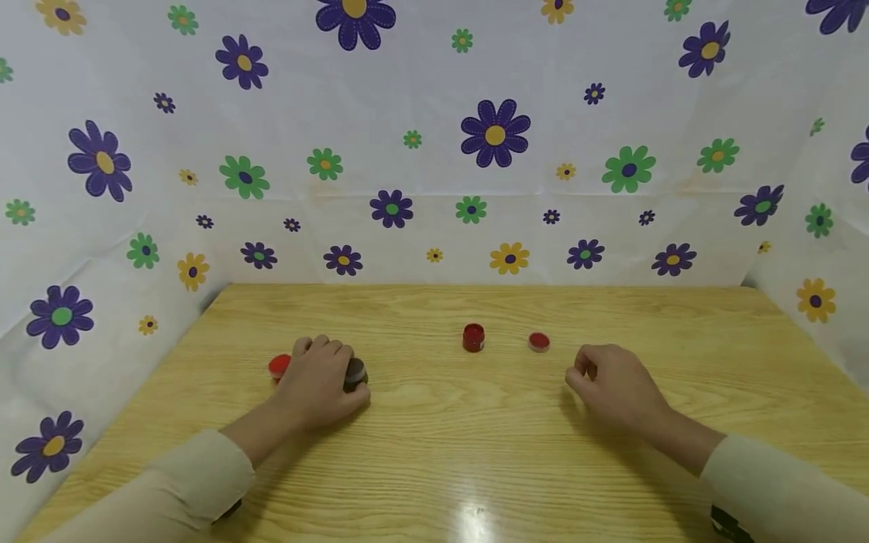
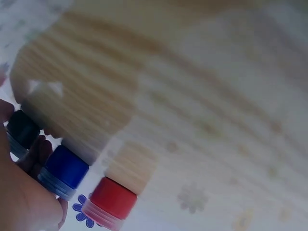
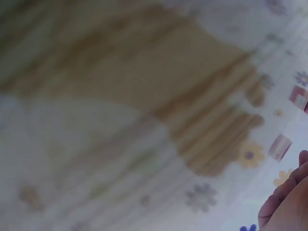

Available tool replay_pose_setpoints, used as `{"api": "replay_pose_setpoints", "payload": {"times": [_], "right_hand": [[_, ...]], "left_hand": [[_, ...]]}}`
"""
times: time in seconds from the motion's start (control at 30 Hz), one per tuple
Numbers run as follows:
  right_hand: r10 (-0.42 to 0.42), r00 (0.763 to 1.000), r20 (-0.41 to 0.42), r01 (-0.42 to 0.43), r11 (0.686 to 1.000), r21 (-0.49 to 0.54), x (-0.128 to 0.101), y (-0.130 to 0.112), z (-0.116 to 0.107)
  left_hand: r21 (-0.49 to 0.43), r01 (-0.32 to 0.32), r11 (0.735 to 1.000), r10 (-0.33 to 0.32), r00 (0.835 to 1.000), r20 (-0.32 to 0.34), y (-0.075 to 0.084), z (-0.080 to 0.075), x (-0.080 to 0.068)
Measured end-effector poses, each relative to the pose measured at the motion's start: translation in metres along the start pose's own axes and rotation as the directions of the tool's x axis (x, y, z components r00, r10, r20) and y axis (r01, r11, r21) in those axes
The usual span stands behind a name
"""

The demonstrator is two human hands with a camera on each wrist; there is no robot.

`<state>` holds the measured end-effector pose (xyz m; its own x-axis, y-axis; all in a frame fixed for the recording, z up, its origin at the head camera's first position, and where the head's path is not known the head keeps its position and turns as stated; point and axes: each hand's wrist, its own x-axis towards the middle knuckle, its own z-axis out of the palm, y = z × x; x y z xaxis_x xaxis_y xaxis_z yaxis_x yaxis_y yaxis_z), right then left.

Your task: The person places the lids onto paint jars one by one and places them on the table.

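My left hand (image 1: pixel 324 375) lies on the wooden table (image 1: pixel 434 445), fingers curled over small pots. A dark pot (image 1: pixel 356 374) sits between its thumb and forefinger. A red pot (image 1: pixel 278 366) shows just left of the hand. The left wrist view shows the dark pot (image 2: pixel 20 130), a blue pot (image 2: pixel 62 172) and the red pot (image 2: pixel 109 201) in a row, with the fingers (image 2: pixel 19 192) against the dark and blue ones. My right hand (image 1: pixel 589 371) rests on the table with loosely curled fingers, holding nothing. Only its edge (image 3: pixel 288 202) shows in the blurred right wrist view.
A small red jar (image 1: pixel 473 337) and a flat red lid (image 1: pixel 539 342) stand mid-table, beyond and left of my right hand. A flower-printed cloth (image 1: pixel 434 151) walls the table at the back and both sides.
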<state>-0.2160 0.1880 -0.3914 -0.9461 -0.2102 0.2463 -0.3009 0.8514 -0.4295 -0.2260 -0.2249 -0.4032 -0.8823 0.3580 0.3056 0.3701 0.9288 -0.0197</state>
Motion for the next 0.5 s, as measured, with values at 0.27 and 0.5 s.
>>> {"api": "replay_pose_setpoints", "payload": {"times": [0.27, 0.5], "right_hand": [[0.067, 0.997, 0.031, -0.07, 0.994, 0.083, 0.006, 0.001, 0.001], [0.078, 0.996, 0.051, -0.084, 0.99, 0.116, 0.013, -0.005, 0.005]], "left_hand": [[-0.071, -0.031, 0.997, 0.033, 0.999, 0.026, 0.017, 0.004, 0.015], [-0.106, -0.059, 0.993, 0.067, 0.995, 0.075, 0.055, 0.004, 0.038]]}}
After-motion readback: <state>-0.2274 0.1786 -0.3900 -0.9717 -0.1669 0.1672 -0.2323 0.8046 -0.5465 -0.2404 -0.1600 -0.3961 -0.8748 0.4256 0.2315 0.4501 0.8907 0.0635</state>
